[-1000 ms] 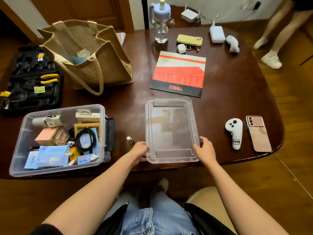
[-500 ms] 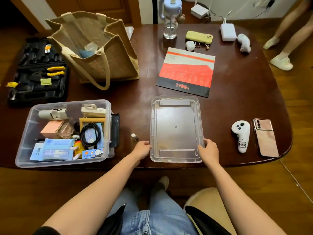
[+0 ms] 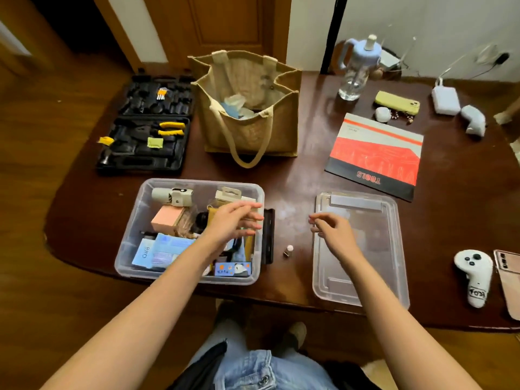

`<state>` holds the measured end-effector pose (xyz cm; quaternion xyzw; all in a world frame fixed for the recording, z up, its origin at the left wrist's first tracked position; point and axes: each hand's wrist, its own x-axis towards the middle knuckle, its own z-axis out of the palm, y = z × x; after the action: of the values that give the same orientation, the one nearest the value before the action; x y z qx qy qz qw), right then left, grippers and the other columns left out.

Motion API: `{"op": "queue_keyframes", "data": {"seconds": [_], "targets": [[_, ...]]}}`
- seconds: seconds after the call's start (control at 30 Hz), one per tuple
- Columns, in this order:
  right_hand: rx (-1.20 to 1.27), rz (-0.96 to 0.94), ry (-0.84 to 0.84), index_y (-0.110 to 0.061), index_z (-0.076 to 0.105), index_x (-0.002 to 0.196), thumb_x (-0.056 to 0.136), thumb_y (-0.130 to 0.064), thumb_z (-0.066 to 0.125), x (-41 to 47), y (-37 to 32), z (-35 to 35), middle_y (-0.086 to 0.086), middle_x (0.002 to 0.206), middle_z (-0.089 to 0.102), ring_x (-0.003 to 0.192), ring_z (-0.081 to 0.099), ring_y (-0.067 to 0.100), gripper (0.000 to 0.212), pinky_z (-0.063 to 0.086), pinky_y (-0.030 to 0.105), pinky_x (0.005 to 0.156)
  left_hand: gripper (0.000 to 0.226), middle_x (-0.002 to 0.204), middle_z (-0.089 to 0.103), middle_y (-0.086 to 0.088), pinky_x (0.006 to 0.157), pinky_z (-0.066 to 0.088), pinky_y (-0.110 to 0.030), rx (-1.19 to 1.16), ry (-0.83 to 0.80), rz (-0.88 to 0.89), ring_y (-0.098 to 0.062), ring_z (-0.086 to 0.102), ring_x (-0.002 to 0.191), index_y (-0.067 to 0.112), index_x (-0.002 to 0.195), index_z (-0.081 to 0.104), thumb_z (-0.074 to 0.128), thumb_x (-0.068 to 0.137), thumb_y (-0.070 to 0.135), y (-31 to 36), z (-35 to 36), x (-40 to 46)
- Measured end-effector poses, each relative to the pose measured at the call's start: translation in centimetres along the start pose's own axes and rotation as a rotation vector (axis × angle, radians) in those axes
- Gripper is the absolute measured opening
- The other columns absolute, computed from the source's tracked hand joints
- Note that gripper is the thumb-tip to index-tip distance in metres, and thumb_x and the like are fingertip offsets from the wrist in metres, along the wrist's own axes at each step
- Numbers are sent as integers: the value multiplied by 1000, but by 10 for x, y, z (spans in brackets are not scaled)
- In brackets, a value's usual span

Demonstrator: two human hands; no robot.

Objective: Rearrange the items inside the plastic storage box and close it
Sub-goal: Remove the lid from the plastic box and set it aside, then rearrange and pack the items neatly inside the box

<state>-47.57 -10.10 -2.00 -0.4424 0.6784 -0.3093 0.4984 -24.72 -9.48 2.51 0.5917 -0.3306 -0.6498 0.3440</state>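
**Clear plastic box sitting open, both hands hovering**

Clear plastic is forming the box point(image 3: 135, 220), which is sitting at the lower left of the bench point(image 3: 295, 170), uncovered and crowded with small items: a pink carton point(image 3: 166, 218), a white device point(image 3: 172, 196), blue packets point(image 3: 163, 250) and a dark coiled cable only partly showing. Its lid point(image 3: 374, 249) is lying flat on the bench at lower right, apart from the box.

Over the box's right half the left hand point(image 3: 229, 223) is hovering, its fingers point(image 3: 249, 206) spread loosely and reaching rightward, holding nothing. The right hand point(image 3: 334, 230) is hanging above the lid's left edge, fingers point(image 3: 316, 220) loosely curled toward the left, also holding nothing. Whether either hand is touching anything beneath it cannot be told.

Between box and lid a tiny white-capped bottle point(image 3: 289, 250) is standing on the bench, and a black flat object point(image 3: 268, 235) is lying just beside the box's right wall.

Farther back, a woven bag point(image 3: 250, 128) is standing upright at upper centre, a black tool case point(image 3: 149, 133) is lying open at upper left, and a red booklet point(image 3: 377, 153) is resting at upper right. A white controller point(image 3: 474, 277) is lying at the right edge.
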Motion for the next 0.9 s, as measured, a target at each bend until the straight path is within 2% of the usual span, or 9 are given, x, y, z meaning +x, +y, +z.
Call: {"op": "queue_keyframes", "data": {"seconds": [0.2,0.3,0.4,0.53,0.6,0.67,0.77,0.83,0.9], "targets": [[9,-73,-88,-6,67,96,93,-1,48,7,-53,80,6,84,68,69,62,9,20,48,12,63,27,77,61,-4,52,45,-12,155,281,50,-3,59,55,2,109,60,35,99,1,12,-106,22],[-21,-92,-64,-13,67,90,92,-3,49,12,-71,115,7,91,69,75,63,15,21,52,23,70,24,83,62,-6,59,45,-13,315,343,153,-10,56,66,-3,103,63,41,95,-4,12,-146,31],[-130,-69,-15,-17,67,93,91,-7,52,15,-80,141,8,99,69,85,66,25,18,53,43,81,25,83,61,10,58,41,-11,551,360,226,-1,50,67,18,93,67,48,94,3,11,-175,36],[-334,-35,42,-11,63,117,88,-13,53,16,-82,160,10,112,67,99,64,25,30,51,41,91,26,89,56,17,60,36,3,687,323,265,5,50,75,22,96,69,48,93,7,13,-190,43],[-492,-50,74,-10,58,125,88,-16,54,19,-85,165,9,122,63,107,60,24,38,46,33,92,27,92,57,18,65,35,-1,717,309,284,4,49,82,23,95,69,47,92,7,14,-190,47],[-669,-27,61,-9,56,127,88,-18,54,23,-86,168,8,127,60,113,58,27,40,43,33,91,27,96,60,13,72,39,-16,712,294,283,-2,52,87,21,96,69,46,93,7,14,-188,51],[-879,32,-39,-6,60,101,85,-15,53,30,-86,173,14,106,65,99,60,33,19,42,32,71,27,99,64,8,73,47,-25,661,243,272,-7,57,85,24,97,67,45,94,7,12,-181,55],[-901,42,-103,-7,54,87,84,-11,51,34,-83,177,15,97,64,93,60,34,5,39,29,65,28,102,65,7,76,48,-25,679,197,289,-9,59,88,23,100,67,45,94,7,9,-173,56],[-825,-6,-181,-6,58,97,87,-9,51,36,-79,181,16,106,64,103,59,34,13,45,33,75,28,107,65,6,81,46,-26,732,148,317,-11,59,97,22,102,68,45,94,7,9,-161,59]]}}
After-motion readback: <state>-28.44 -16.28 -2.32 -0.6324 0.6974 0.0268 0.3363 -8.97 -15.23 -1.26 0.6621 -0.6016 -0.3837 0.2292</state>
